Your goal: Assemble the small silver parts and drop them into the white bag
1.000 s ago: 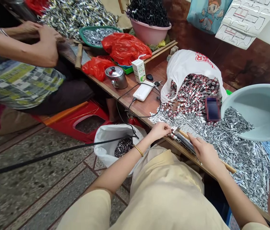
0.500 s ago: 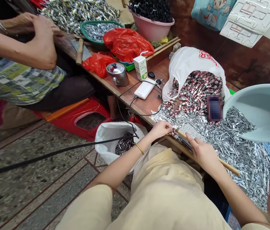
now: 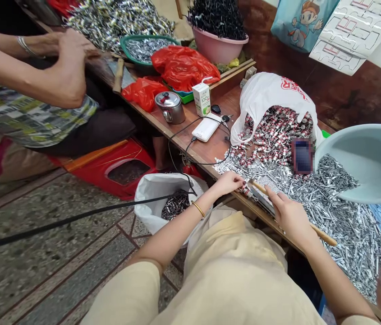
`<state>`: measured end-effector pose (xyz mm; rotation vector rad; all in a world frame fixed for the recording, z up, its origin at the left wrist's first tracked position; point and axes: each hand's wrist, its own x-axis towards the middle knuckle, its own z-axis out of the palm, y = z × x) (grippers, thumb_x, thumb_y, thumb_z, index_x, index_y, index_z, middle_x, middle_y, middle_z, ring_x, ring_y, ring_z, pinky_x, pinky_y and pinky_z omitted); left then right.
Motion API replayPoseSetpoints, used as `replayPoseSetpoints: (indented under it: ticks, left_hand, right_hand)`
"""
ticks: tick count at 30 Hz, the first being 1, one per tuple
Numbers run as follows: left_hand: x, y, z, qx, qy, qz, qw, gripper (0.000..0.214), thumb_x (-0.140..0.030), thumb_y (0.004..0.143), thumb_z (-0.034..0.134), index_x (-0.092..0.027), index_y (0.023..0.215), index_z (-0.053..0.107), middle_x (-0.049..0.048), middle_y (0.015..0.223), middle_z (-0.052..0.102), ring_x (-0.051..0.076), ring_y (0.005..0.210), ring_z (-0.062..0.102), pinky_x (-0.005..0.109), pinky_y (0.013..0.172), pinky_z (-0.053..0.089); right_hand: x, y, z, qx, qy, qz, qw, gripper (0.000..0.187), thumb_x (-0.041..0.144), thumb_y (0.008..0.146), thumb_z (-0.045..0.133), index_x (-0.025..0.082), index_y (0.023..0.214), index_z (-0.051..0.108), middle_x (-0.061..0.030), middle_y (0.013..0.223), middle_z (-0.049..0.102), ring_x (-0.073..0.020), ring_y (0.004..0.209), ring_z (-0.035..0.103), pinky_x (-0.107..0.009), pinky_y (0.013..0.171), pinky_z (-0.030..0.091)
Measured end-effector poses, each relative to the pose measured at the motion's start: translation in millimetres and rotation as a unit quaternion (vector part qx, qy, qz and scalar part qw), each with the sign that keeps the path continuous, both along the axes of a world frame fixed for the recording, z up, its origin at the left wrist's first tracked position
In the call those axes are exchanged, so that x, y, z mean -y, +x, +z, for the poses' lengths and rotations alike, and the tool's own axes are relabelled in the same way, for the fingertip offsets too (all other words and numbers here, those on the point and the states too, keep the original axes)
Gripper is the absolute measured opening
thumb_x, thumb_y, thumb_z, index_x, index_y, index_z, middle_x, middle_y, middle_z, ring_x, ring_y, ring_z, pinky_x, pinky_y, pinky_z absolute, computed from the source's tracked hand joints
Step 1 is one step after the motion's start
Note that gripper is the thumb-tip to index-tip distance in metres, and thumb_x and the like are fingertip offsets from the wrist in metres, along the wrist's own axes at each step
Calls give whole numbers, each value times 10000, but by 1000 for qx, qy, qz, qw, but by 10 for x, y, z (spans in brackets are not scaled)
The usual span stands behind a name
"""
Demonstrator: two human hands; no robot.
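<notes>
Shirt (image 3: 240, 275): pale yellow, plain cloth, loosely creased across the front.
Sleeves (image 3: 126, 293): short, same pale yellow, the left one ending just above the elbow.
Bracelet (image 3: 198, 209): slim, smooth, gold-coloured band, worn on the left arm (image 3: 172, 239) near the wrist.
Lower cloth (image 3: 218, 213): paler beige, softly folded.
Left hand (image 3: 228, 184), right hand (image 3: 291, 221): ungloved.

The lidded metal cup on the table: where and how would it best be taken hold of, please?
Probably by the side handle of the lidded metal cup, coming from the near edge of the table: the cup stands upright with its handle turned that way, while the drink carton is off to its right.
</notes>
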<state>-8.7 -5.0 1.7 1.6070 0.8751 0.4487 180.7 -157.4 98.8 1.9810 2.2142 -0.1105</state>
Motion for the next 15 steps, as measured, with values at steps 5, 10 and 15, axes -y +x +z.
replayPoseSetpoints:
  ticks: [5, 10, 15]
  left_hand:
    - [34, -19, 9, 19, -44, 29, 998, 155, -201, 721, 601, -129, 763, 732, -12, 560, 635, 116, 540, 592, 200, 565, 479]
    - [131, -36, 83, 107, -35, 129, 985, 216, -220, 771, 580, -155, 932, 707, 18, 757, 706, 113, 592, 613, 193, 520, 490]
    - [226, 67, 100, 131, -11, 89, 987, 224, -282, 849, 544, -155, 921, 714, 69, 963, 737, 157, 787, 687, 257, 678, 588]
  right_hand:
    - [42, 119, -118, -10, 15, -12, 1000, 547, 177, 986, 404, 285, 1520, 449, -46, 859, 643, -153, 597, 568, -268, 533, 326]
    - [199, 385, -479, -24, 162, -108, 981, 517, 152, 966, 422, 277, 1453, 544, -92, 1053, 656, -186, 815, 584, -266, 655, 406]
    - [325, 619, -745, -40, 225, -150, 962, 439, 151, 954, 460, 278, 1337, 634, -106, 1248, 620, -268, 1100, 498, -355, 854, 437]
